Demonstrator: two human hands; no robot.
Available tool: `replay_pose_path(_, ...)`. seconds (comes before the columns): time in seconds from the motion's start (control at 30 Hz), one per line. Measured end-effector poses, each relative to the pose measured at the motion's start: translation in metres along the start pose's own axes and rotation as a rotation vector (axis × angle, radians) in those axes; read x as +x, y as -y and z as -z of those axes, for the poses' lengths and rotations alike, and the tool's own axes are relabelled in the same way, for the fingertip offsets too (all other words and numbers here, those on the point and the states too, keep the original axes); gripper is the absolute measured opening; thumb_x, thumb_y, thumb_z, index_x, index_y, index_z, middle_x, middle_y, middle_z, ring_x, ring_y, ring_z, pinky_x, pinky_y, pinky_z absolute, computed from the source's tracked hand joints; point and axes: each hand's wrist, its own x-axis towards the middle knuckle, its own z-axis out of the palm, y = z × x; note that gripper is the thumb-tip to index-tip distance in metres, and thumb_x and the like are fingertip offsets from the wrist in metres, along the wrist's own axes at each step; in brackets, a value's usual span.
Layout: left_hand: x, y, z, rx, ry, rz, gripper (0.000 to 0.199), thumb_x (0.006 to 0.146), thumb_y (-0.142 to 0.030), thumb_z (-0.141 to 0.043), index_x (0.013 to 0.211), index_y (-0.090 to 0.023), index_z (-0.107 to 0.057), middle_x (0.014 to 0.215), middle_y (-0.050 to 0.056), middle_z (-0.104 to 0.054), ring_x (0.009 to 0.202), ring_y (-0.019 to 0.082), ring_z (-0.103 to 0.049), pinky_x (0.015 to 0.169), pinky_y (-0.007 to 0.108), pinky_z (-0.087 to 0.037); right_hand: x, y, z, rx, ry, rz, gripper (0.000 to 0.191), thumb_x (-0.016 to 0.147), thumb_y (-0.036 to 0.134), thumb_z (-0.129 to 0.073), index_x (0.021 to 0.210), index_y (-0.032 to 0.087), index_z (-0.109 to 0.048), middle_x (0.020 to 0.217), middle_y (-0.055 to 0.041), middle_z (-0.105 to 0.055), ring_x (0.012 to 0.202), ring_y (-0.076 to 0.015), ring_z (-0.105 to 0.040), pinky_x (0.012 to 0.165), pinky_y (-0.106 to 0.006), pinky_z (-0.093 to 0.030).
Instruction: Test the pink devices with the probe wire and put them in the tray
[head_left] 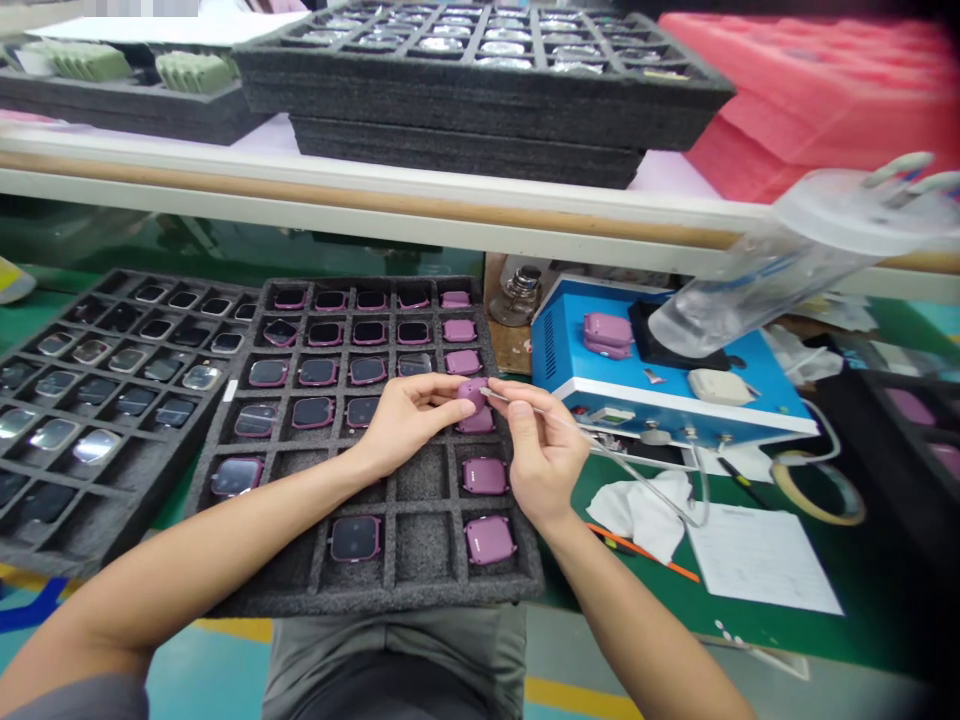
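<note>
My left hand [416, 415] is closed on a purple watch case [470, 387], held up over the right column of a dark foam tray [424, 545]. In my right hand [546, 455] is a pinched thin clear tube [611, 450] whose narrow tip meets or almost meets the case; the exact contact is too small to tell. Purple watch cases [489, 540] fill that right column, backs up. The other compartments hold several watches with dark screens [355, 538], and a few near me are bare.
To the right, a blue machine [551, 330] carries a clear cylinder [742, 265] and two purple cases [607, 333]. White tissue [645, 510], a paper sheet [765, 555] and a tape roll [817, 488] lie before it. Another foam tray [82, 540] sits left. A shelf [420, 215] runs above.
</note>
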Motion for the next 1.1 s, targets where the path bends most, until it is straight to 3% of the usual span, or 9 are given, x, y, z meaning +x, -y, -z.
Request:
replay_pose_path(0.43, 0.005, -0.012, -0.003, -0.03, -0.07, 0.048, 0.042, 0.058, -0.035, -0.097, 0.095, -0.019, -0.084, 0.089, 0.005, -0.081, 0.074, 0.013, -0.07, 0.075, 0.022, -0.055, 0.009, -0.001, -0.002, 0.078, 0.026, 0.018, 0.016, 0.1, 0.029, -0.06, 0.102, 0.023, -0.074, 0.107, -0.0073, -0.075, 0.103, -0.02, -0.073, 0.093, -0.037, -0.062)
replay_pose_path(1.1, 0.004, -0.016, -0.004, 0.014, -0.086, 0.06, 0.05, 0.054, -0.042, -0.098, 0.094, -0.017, -0.083, 0.086, 0.007, -0.08, 0.075, 0.018, -0.071, 0.081, 0.031, -0.059, 0.009, -0.003, -0.003, 0.097, 0.025, -0.004, 0.015, 0.1, 0.031, -0.061, 0.102, 0.023, -0.074, 0.107, -0.0068, -0.075, 0.102, -0.0192, -0.073, 0.093, -0.035, -0.061)
